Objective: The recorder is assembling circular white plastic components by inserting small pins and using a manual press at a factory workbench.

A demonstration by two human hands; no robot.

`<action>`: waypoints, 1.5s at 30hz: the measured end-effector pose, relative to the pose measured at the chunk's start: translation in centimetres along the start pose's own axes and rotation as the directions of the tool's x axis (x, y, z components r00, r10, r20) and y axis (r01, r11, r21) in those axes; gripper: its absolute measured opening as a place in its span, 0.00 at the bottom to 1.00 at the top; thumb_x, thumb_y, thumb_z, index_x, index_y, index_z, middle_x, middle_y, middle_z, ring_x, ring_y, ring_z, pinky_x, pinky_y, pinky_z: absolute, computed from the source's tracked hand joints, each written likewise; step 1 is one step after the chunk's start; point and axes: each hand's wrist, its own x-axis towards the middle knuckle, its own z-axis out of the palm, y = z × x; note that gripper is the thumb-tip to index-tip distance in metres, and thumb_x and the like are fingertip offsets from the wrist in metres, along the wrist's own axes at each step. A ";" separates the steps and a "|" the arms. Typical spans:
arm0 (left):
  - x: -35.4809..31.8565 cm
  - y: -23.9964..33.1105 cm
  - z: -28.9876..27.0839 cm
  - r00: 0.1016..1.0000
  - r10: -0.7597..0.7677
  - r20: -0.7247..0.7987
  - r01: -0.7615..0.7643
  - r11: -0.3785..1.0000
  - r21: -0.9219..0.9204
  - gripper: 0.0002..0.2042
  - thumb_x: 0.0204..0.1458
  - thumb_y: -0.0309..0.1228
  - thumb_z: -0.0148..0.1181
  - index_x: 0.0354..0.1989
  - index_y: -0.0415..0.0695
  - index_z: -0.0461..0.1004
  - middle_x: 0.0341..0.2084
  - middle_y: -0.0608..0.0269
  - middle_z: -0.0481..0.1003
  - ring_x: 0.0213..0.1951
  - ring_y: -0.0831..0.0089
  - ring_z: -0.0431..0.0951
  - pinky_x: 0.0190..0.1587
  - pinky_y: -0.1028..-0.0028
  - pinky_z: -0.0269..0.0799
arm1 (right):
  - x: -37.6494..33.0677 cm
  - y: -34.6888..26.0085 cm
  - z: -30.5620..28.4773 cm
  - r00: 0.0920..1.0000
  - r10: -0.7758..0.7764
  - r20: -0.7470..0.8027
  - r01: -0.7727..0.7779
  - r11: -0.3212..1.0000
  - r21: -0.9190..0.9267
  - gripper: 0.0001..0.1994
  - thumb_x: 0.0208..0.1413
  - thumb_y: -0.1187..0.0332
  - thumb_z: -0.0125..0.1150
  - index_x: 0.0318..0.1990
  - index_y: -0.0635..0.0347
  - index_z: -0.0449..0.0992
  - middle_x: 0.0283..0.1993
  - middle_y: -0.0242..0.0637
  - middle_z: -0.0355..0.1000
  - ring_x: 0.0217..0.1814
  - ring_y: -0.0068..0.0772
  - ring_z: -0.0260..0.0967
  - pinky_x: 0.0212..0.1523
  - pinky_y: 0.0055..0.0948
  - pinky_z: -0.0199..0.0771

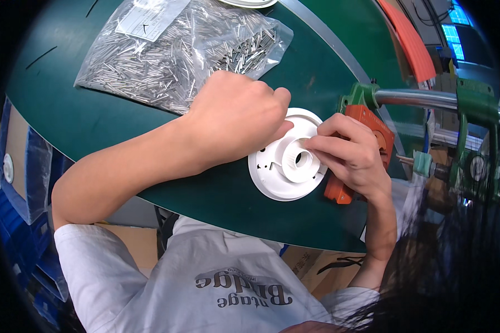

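Observation:
A white round plastic part point(288, 165) with a raised ring and a dark central hole lies on the green tabletop. Above its far left edge is my left hand point(240, 114), fingers curled in and thumb bent against them; whatever they hold, if anything, is hidden. My right hand point(354, 152) pinches at the right side of the raised ring, its fingertips at the ring's rim. Something small between those fingertips cannot be made out. Just beyond my left hand lies a clear plastic bag point(144, 72) full of short metal pins.
An orange block point(339, 190) and a green clamp stand with a steel bar point(416, 98) are right of my right hand. Part of another white round piece point(250, 3) shows at the far edge. Thin dark strips lie far left. Blue bins point(25, 222) stand beyond the table's left edge.

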 end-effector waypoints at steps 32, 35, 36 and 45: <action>0.2 1.3 -2.4 0.963 0.244 0.113 -0.224 0.961 -0.165 0.31 0.40 0.60 0.69 0.40 0.42 0.75 0.20 0.57 0.77 0.23 0.57 0.79 0.23 0.62 0.70 | -2.2 -1.4 0.6 0.989 -0.032 -0.148 0.006 0.985 -0.170 0.18 0.43 0.69 0.68 0.46 0.55 0.80 0.53 0.37 0.70 0.48 0.37 0.70 0.40 0.35 0.67; 0.0 1.4 -2.2 0.965 0.240 0.105 -0.221 0.961 -0.167 0.33 0.39 0.61 0.70 0.41 0.43 0.75 0.19 0.57 0.76 0.23 0.58 0.79 0.23 0.62 0.70 | -2.4 -1.3 0.8 0.985 -0.040 -0.166 0.013 0.987 -0.163 0.16 0.44 0.69 0.68 0.45 0.55 0.80 0.53 0.37 0.71 0.47 0.36 0.70 0.40 0.35 0.67; 0.0 1.5 -2.3 0.965 0.245 0.094 -0.227 0.959 -0.168 0.32 0.39 0.60 0.70 0.41 0.43 0.75 0.19 0.57 0.76 0.23 0.58 0.79 0.23 0.62 0.71 | -2.5 -1.4 0.9 0.984 -0.037 -0.174 0.009 0.987 -0.161 0.16 0.44 0.69 0.68 0.45 0.55 0.80 0.53 0.37 0.71 0.47 0.36 0.70 0.40 0.35 0.67; -0.3 1.0 -1.2 0.957 0.275 0.093 -0.267 0.959 -0.090 0.32 0.38 0.56 0.72 0.46 0.45 0.76 0.19 0.63 0.77 0.21 0.61 0.79 0.22 0.65 0.70 | -2.4 -1.8 1.1 0.967 0.020 -0.253 -0.069 0.981 -0.182 0.12 0.43 0.75 0.68 0.39 0.58 0.80 0.47 0.38 0.74 0.47 0.41 0.72 0.44 0.37 0.71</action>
